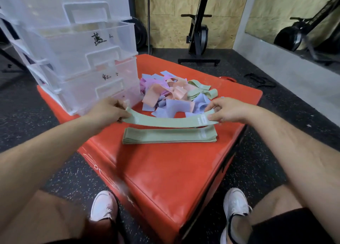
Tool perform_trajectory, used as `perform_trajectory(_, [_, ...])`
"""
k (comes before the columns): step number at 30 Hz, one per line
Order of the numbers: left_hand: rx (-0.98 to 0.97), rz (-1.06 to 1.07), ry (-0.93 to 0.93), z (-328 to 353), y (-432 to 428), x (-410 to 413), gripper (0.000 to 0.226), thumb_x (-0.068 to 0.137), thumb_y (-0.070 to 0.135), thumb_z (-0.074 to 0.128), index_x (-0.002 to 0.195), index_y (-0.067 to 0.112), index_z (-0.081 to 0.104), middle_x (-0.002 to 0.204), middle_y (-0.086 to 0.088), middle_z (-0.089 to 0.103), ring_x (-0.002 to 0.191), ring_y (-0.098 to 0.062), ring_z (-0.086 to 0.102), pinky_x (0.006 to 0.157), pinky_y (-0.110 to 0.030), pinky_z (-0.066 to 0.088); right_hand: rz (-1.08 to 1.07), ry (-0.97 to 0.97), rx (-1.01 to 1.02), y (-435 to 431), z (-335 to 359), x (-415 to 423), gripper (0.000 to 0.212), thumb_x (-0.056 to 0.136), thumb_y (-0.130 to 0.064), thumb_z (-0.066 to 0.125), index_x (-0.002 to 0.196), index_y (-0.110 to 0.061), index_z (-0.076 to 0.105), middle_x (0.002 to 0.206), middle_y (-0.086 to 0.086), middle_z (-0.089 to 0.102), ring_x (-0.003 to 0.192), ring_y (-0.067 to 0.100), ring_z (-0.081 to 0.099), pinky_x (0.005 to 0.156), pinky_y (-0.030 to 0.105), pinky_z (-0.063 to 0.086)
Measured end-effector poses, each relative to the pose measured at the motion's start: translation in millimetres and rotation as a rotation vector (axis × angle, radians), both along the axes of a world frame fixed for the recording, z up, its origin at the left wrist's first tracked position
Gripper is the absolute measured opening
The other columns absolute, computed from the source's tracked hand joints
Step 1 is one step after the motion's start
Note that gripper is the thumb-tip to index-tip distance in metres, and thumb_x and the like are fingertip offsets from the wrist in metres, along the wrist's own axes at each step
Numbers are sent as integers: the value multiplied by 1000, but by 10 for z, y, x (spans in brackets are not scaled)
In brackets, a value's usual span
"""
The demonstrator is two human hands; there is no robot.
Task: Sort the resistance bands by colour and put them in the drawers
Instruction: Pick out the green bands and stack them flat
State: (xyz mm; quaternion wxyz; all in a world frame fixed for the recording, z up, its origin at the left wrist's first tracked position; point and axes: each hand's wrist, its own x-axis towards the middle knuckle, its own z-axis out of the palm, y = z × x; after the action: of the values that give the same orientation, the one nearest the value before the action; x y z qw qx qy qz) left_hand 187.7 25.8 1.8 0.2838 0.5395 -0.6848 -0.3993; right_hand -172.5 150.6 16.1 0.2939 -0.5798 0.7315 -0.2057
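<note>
The left hand (pixel 108 109) and right hand (pixel 229 109) hold one green band (pixel 169 122) stretched flat between them. The left fingers (pixel 117 102) pinch its left end with the thumb on top. The right fingers (pixel 214 105) pinch its right end the same way.

Just inside the right fingers the band carries a block of white print (pixel 202 119), and near the left fingers a small white logo (pixel 137 119). Both are too blurred to read.

Directly under the fingers, on the near side, a neat stack (pixel 169 136) of green bands lies on the orange bench (pixel 165 170). It looks like four or five layers, though the edges are too fine to count surely. Its top band shows the same white print at the right end.

Beyond the fingers, between the two hands, sits a loose pile (pixel 174 94) of bands in five colours: pink, peach, lilac, pale blue and green. About three green ones lie at its far right.

Beyond and above the left fingers stand the clear plastic drawers (pixel 82 47), touching the bench top. Three handled fronts show plainly, and a fourth low one lies just past the left fingertips. Black handwriting (pixel 99 38) marks the second front, with more on the one below and a cropped scrawl on the top one. None of it is legible.

Two white shoes (pixel 104 206) rest on the speckled floor (pixel 73 172) beside the bench's near corner.
</note>
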Motion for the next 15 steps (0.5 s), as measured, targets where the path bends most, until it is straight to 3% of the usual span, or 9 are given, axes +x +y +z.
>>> perform_trajectory(5, [-70, -98, -186, -217, 108, 106, 26, 68, 6, 75, 87, 22, 68, 71, -8, 64, 62, -25, 62, 70, -37, 54, 35, 214, -37, 82, -187, 69, 24, 86, -20, 74, 108, -23, 67, 79, 0, 55, 69, 15, 52, 67, 31, 42])
perform_trajectory(8, [-169, -157, -340, -301, 131, 85, 24, 76, 8, 75, 92, 24, 69, 78, -4, 66, 65, -18, 61, 66, -29, 49, 73, 237, -40, 124, -290, 96, 21, 86, -20, 72, 100, -33, 64, 77, 1, 53, 67, 16, 49, 64, 31, 41])
perform_trajectory(11, [-236, -202, -452, -336, 161, 54, 20, 78, 14, 75, 95, 22, 68, 82, 2, 64, 75, -15, 60, 63, -24, 43, 86, 319, -16, 157, -334, 120, 17, 86, -25, 68, 96, -38, 65, 86, 0, 66, 74, 21, 61, 72, 36, 52])
perform_trajectory(15, [-356, -264, -532, -395, 110, 58, 22, 79, 14, 76, 100, 17, 71, 94, -2, 55, 86, -19, 55, 78, -25, 40, 112, 413, -15, 164, -388, 146, 16, 87, -26, 65, 98, -37, 68, 105, -5, 60, 88, 12, 58, 80, 34, 53])
